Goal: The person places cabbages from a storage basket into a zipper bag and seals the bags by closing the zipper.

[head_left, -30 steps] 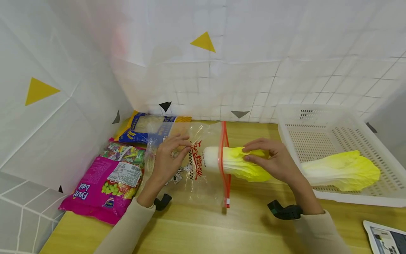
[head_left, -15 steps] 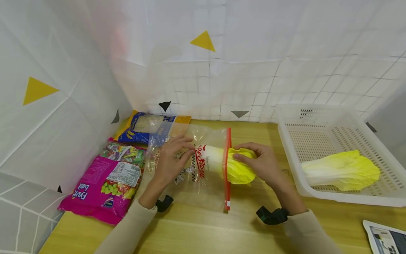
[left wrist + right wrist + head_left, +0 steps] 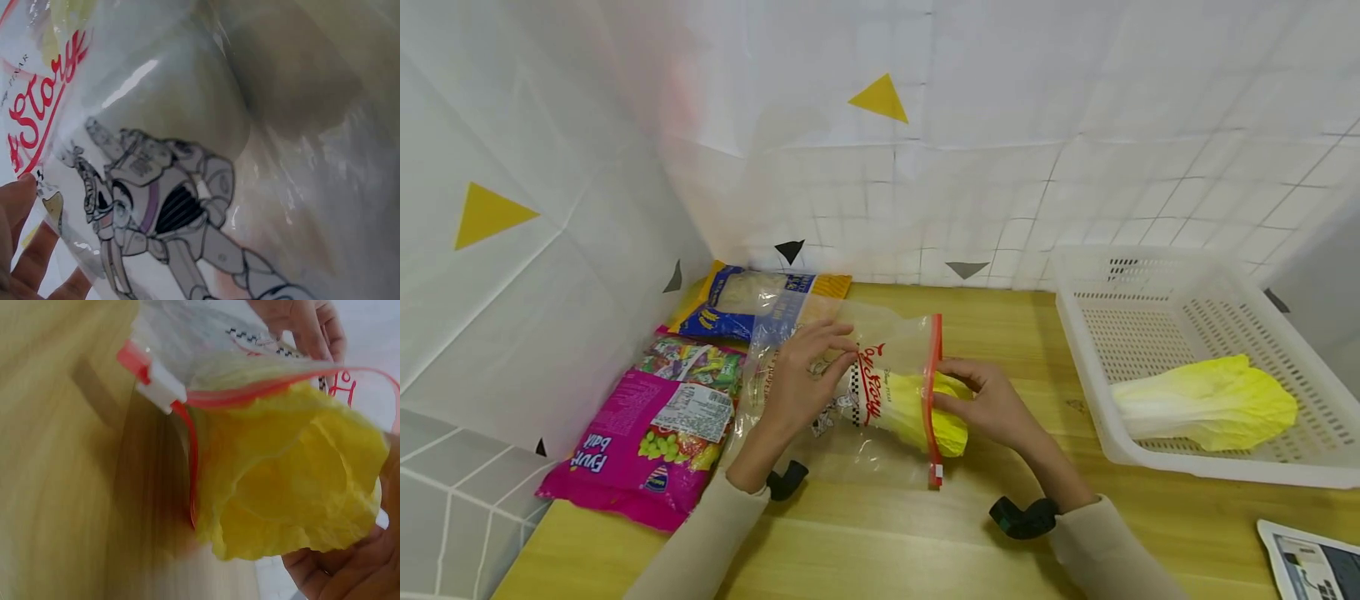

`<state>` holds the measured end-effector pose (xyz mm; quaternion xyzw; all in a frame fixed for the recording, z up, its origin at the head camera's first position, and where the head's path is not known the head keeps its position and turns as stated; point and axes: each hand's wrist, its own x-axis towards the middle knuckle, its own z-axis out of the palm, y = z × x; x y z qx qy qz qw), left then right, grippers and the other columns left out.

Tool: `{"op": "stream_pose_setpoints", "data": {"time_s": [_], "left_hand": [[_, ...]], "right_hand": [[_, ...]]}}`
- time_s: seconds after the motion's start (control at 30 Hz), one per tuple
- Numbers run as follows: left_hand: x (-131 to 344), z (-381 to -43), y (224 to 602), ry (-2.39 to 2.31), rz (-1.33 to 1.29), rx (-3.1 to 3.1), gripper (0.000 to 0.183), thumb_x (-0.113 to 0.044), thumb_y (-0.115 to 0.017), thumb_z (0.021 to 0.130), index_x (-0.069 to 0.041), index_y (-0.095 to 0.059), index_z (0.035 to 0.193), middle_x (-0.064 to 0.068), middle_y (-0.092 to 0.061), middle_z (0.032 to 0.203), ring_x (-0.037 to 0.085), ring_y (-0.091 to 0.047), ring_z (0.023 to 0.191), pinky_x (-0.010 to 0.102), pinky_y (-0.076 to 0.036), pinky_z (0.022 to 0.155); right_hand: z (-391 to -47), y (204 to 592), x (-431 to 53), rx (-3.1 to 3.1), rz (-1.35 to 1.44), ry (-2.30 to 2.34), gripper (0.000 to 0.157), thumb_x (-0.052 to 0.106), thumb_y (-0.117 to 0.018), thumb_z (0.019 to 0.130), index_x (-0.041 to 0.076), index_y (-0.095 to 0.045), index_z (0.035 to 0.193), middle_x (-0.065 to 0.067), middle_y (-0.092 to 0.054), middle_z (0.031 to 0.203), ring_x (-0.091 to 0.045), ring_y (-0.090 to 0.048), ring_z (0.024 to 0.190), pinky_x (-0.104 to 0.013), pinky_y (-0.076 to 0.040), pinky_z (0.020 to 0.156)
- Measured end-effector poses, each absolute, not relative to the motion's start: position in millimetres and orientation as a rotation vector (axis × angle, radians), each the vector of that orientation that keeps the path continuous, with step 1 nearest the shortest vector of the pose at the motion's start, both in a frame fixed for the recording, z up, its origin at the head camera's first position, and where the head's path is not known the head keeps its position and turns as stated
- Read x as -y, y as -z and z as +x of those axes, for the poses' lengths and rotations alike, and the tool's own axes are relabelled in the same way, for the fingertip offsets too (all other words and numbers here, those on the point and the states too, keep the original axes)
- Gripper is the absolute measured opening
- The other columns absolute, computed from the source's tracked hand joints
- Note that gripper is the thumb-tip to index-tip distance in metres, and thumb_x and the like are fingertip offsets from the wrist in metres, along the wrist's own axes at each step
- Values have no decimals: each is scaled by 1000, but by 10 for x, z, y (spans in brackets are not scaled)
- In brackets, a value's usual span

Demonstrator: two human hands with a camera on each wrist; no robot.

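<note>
A clear zip bag (image 3: pixel 880 467) with a red zip edge and red lettering lies across the middle of the table in the head view. Most of a napa cabbage leaf (image 3: pixel 951 433) is inside it, the white stem seen through the film. Its yellow, frilly end sticks out of the mouth on the right. My left hand (image 3: pixel 805 371) pinches the bag's upper film between thumb and finger. At the mouth, my right hand (image 3: pixel 996 404) grips the leaf's yellow end (image 3: pixel 294 481), thumb and fingers on either side of it. The fingertips are partly hidden by the bag's edge.
A white plastic basket (image 3: pixel 1225 468) on the right holds another cabbage leaf (image 3: pixel 1217 404). Left of the bag lie a pink candy bag (image 3: pixel 625 450) and a blue-and-yellow packet (image 3: pixel 730 321), which the zip bag partly covers. A printed packet (image 3: pixel 1311 567) lies at the front right.
My right hand has moved left, sliding the cabbage leaf deeper into the zip bag, so less of its yellow end shows outside. The left hand has kept its pinch on the bag.
</note>
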<state>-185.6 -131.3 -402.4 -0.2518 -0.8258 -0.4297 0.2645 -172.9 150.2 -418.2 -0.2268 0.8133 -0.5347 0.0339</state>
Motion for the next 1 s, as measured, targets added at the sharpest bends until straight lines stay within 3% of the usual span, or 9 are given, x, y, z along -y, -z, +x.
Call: {"op": "stream_pose_setpoints", "data": {"time_s": [0.1,0.27,0.37,0.47,0.6,0.8,1.0], "left_hand": [[1321,-1855,4024,1166,-671,2237,6,-9,-79,89,-10,-79,95,12,-75,120,38,-61,129,55,-43,114],[1327,-1845,4010,1160,-669,2250,7,-10,-78,90,-10,-79,96,12,-75,122,36,-61,130,54,-43,115],[1329,-1847,3998,1159,-669,2251,7,-10,-78,90,-10,-79,97,12,-75,122,35,-61,130,53,-42,115],[1328,-1851,3988,1156,-666,2243,8,-10,-78,89,-10,-79,97,11,-75,122,35,-61,129,53,-43,115],[1324,-1862,3979,1152,-664,2227,8,-11,-79,89,-10,-79,97,12,-75,122,37,-62,129,54,-43,114],[1328,-1867,3977,1169,-662,2221,8,-11,-78,90,-10,-79,97,11,-75,121,37,-61,129,55,-42,115],[1338,-1873,3995,1161,-671,2219,7,-9,-78,90,-9,-79,97,12,-75,120,36,-62,129,53,-43,115]], "right_hand": [[-1720,4154,-1551,-2560,-739,1496,39,20,-79,90,15,-71,127,-7,-69,134,-33,-62,126,-55,-49,104],[-1718,4120,-1670,-2599,-761,1232,65,37,-81,86,16,-58,143,-10,-55,151,-37,-54,135,-54,-50,101],[-1735,4118,-1720,-2600,-743,1154,72,43,-80,86,18,-54,148,-12,-50,155,-33,-58,128,-47,-54,96],[-1766,4122,-1742,-2598,-703,1181,70,41,-81,86,19,-55,147,-12,-53,152,-27,-64,107,-38,-57,86],[-1798,4135,-1733,-2620,-652,1292,62,32,-83,86,18,-60,141,-9,-63,141,-21,-62,87,-30,-57,76],[-1810,4201,-1682,-2619,-649,1479,47,20,-82,88,18,-68,133,-4,-71,128,-19,-59,81,-28,-58,72],[-1816,4294,-1620,-2586,-664,1650,37,12,-77,91,13,-72,127,-8,-75,120,-12,-57,73,-25,-55,62]]}}
